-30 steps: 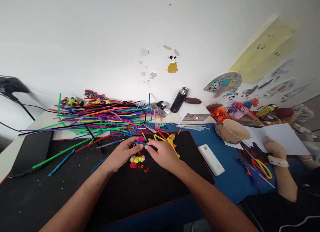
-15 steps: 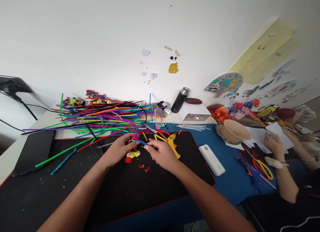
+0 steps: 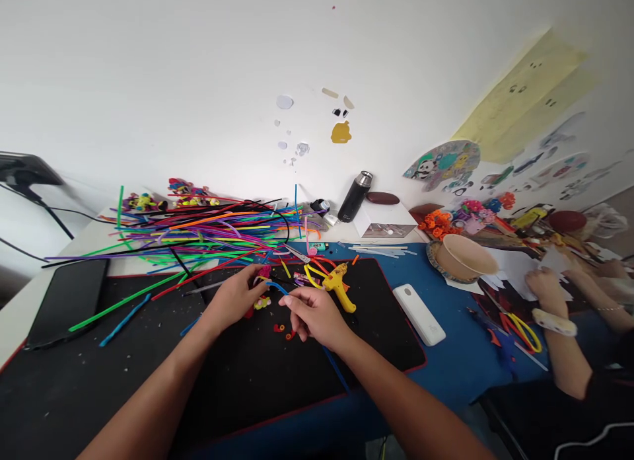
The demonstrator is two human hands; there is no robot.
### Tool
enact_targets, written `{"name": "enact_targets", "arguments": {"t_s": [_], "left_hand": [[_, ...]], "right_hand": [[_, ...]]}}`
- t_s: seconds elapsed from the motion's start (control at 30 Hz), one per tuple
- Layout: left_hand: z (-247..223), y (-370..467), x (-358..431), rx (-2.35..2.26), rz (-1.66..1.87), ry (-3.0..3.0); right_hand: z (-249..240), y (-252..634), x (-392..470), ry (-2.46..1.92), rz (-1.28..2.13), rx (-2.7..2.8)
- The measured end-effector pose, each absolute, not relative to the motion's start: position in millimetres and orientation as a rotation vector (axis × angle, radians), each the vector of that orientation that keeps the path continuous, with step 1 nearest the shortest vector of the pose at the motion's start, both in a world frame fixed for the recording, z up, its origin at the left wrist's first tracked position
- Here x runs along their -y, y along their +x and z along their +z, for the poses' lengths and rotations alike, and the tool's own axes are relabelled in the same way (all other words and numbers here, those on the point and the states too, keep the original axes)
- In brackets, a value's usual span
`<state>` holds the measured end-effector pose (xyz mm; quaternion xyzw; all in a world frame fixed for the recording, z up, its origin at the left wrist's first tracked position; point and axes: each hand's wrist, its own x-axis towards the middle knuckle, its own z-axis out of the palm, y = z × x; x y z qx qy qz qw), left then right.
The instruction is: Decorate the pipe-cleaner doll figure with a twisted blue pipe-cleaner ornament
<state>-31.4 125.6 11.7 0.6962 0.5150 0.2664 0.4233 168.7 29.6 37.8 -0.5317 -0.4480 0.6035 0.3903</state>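
Observation:
My left hand [image 3: 238, 295] is closed around a small pink craft piece [image 3: 266, 271] and one end of a blue pipe cleaner [image 3: 277, 287]. My right hand [image 3: 317, 314] pinches the same pipe cleaner a little further along. Its tail comes out below my right wrist and slants toward the mat's front edge. Beside my left fingers lies a small yellow pipe-cleaner piece [image 3: 262, 303], partly covered. Small red pieces with orange rings [image 3: 281, 328] rest on the black mat [image 3: 257, 381] by my right fingertips. Just beyond that hand is a yellow glue gun [image 3: 341, 291].
A heap of colourful pipe cleaners [image 3: 222, 229] spans the back left. Behind the glue gun lie scissors [image 3: 297, 253]. A phone [image 3: 67, 301] is at left, a white power bank [image 3: 419, 314] at right. Further right, a co-worker's hands [image 3: 545, 288] handle paper near a bowl [image 3: 463, 258].
My right hand has turned and moved slightly down, sliding along the blue pipe cleaner. My left hand now covers more of the yellow piece. The co-worker's hands have shifted on the paper.

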Motion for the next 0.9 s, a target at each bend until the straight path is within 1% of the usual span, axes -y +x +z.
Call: {"name": "enact_targets", "arguments": {"t_s": [0.1,0.27,0.53,0.67,0.9], "left_hand": [[12,-33,-127,-1.274,0.674,1.817],[8,-34,-129,-1.132,0.682,1.729],[9,-31,-121,-1.277,0.618,1.867],[7,-29,-122,-1.313,0.658,1.864],[9,-33,-124,-1.196,0.589,1.742]], "right_hand": [[35,168,-28,-1.353,1.527,1.134],[33,169,-28,-1.352,1.527,1.120],[31,164,-36,-1.317,1.513,1.030],[31,160,-42,-1.286,1.520,1.031],[36,163,-47,-1.228,1.540,1.043]]}}
